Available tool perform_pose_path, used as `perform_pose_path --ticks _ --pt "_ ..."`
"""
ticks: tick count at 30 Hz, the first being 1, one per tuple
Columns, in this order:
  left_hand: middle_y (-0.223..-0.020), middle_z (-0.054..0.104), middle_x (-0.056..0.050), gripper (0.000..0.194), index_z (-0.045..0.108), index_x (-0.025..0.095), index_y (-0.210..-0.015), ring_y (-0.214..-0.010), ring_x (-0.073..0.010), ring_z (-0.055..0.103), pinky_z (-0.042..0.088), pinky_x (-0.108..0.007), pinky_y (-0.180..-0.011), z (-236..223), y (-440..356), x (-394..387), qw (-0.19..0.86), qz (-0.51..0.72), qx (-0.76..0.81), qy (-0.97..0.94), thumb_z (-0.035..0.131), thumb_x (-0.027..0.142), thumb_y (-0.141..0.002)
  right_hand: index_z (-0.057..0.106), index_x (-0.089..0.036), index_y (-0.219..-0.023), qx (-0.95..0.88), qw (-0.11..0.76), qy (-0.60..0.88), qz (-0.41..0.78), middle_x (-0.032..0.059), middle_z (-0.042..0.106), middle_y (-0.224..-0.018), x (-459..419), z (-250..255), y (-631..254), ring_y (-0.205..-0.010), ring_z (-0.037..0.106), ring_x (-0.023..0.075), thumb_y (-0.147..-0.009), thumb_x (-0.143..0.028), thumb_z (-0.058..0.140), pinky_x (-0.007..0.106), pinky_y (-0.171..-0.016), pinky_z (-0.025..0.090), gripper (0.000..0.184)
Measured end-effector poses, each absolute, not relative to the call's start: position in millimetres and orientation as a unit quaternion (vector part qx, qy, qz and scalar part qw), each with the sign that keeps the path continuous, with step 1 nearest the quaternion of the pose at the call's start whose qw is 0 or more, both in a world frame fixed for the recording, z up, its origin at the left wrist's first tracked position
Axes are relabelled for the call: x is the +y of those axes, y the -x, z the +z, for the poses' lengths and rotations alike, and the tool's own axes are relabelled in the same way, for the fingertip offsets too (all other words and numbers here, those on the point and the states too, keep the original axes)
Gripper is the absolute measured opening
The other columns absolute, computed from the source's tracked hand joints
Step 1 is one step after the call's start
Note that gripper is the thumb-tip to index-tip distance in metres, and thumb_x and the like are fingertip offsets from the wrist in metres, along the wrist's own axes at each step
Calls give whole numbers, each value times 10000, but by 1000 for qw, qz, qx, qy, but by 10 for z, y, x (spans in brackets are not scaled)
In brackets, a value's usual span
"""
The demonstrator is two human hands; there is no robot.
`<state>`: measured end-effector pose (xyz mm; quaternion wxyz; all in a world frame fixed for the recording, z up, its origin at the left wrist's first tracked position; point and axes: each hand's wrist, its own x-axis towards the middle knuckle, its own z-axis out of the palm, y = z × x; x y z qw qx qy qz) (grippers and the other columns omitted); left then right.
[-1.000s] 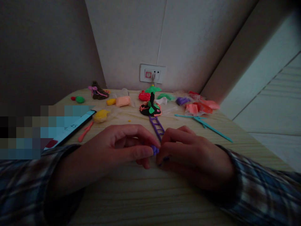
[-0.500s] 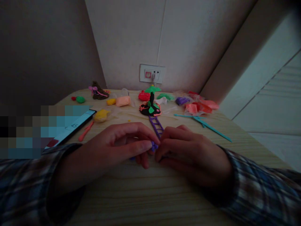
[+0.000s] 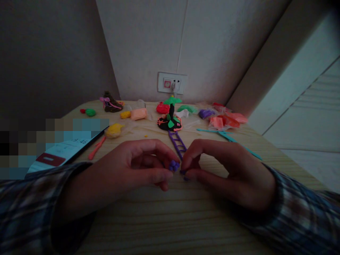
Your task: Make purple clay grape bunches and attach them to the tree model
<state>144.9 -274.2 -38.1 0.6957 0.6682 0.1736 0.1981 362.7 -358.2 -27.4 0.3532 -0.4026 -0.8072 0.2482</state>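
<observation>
Between the thumb and fingertips of my left hand (image 3: 143, 164) is a small cluster of purple clay balls (image 3: 174, 165). Close to its right side, my right hand (image 3: 225, 173) pinches with thumb and index finger at a small dark purple clay piece (image 3: 183, 174) low over the table; the fingers partly cover it. Just beyond my hands lies a purple clay ladder (image 3: 177, 142), its near end hidden by my right fingers. It leads up to a black clay base (image 3: 162, 124) bearing a small tree with a green top (image 3: 172, 101).
A phone (image 3: 71, 150) with a lit screen is at the left, beside a coral clay tool (image 3: 97, 148). Bagged yellow clay (image 3: 114, 130), peach clay (image 3: 139, 114) and red-orange clay (image 3: 224, 121) lie farther back. Teal plastic sticks (image 3: 236, 141) rest at the right; a brown clay shape (image 3: 111, 102) stands back left.
My right hand has drawn back to the right and its fingers have arched, uncovering the purple cluster. My left hand stays nearly in place. The phone's picture has shifted.
</observation>
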Motion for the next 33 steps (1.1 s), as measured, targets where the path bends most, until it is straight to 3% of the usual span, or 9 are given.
perform_pose_path --ticks 7,16,22,29,33 --pt "-728 708 84 140 758 205 -871 -635 -61 680 521 -85 -588 -358 -1460 -2786 688 204 183 -672 747 74 -826 638 -192 -946 -794 372 405 261 -14 742 -901 -3593 -274 -3637 -779 672 99 -991 -168 672 208 -755 543 62" --pt "-724 697 86 104 729 190 -828 -630 -70 668 521 -109 -593 -294 -1490 -2795 680 191 200 -679 750 90 -806 603 -194 -950 -789 396 383 273 -50 676 -879 -3590 -315 -3575 -772 633 63 -973 -137 703 157 -744 523 117" --pt "-764 719 87 122 735 190 -839 -654 -67 675 529 -105 -612 -284 -1503 -2824 683 199 199 -674 756 77 -798 577 -205 -938 -787 390 389 278 -47 702 -895 -3592 -317 -3585 -770 654 72 -934 -27 662 165 -739 529 197" --pt "-763 721 88 116 750 192 -844 -661 -62 675 519 -99 -611 -270 -1484 -2828 689 192 195 -671 751 78 -819 616 -201 -886 -778 393 385 303 -35 713 -850 -3565 -300 -3586 -759 659 94 -973 -164 702 191 -736 531 128" --pt "-738 722 90 112 746 186 -832 -637 -57 675 518 -93 -595 -243 -1490 -2812 693 194 203 -664 746 76 -811 641 -197 -897 -765 411 385 314 -43 694 -833 -3581 -302 -3579 -754 639 85 -958 -156 724 180 -734 524 110"
